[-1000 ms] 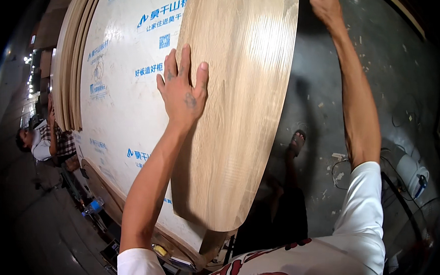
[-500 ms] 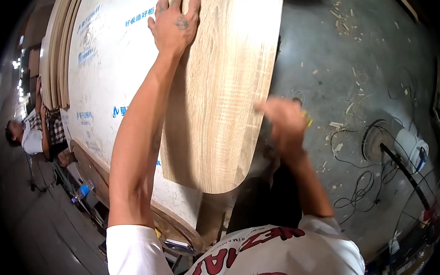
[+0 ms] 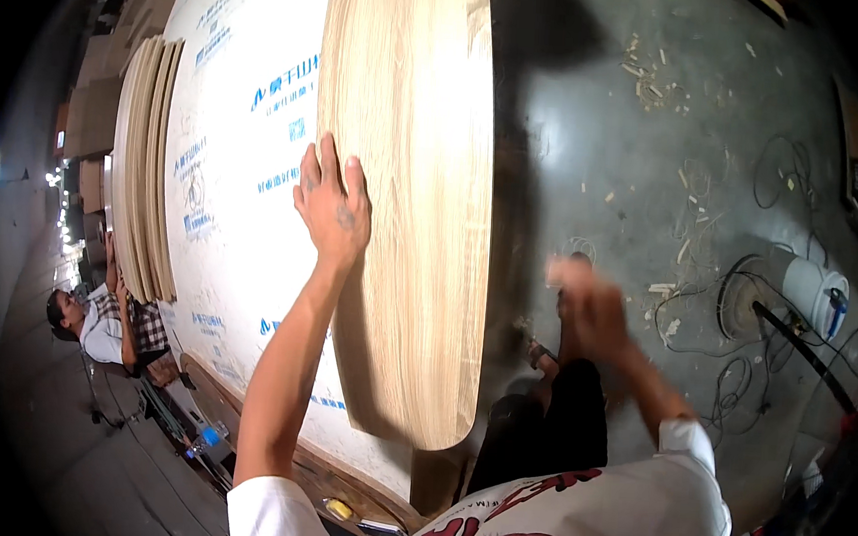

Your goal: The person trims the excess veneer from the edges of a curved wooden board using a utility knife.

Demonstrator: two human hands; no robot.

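A long wood-grain panel (image 3: pixel 417 209) with a rounded near right corner lies on a white printed sheet (image 3: pixel 242 142), its right side by the sheet's edge. My left hand (image 3: pixel 337 210) rests on the panel's left edge, fingers spread and pointing away from me, gripping nothing. Over the floor, right of the panel and apart from it, is my right hand (image 3: pixel 592 301). Motion blurs it, so its fingers and anything in them cannot be made out.
Several curved wood-coloured panels (image 3: pixel 148 171) stand stacked at the left, with a person (image 3: pixel 106 324) beside them. On the right, a white bucket (image 3: pixel 816 288), a round black base (image 3: pixel 743 294) and loose cables (image 3: pixel 728 390) are on the floor among wood scraps (image 3: pixel 643 80). A yellow object (image 3: pixel 339 509) lies near me.
My right hand has moved away from the panel's right edge, out over the floor. The view has shifted, so the panel's far part shows more. My left hand stays on its left edge.
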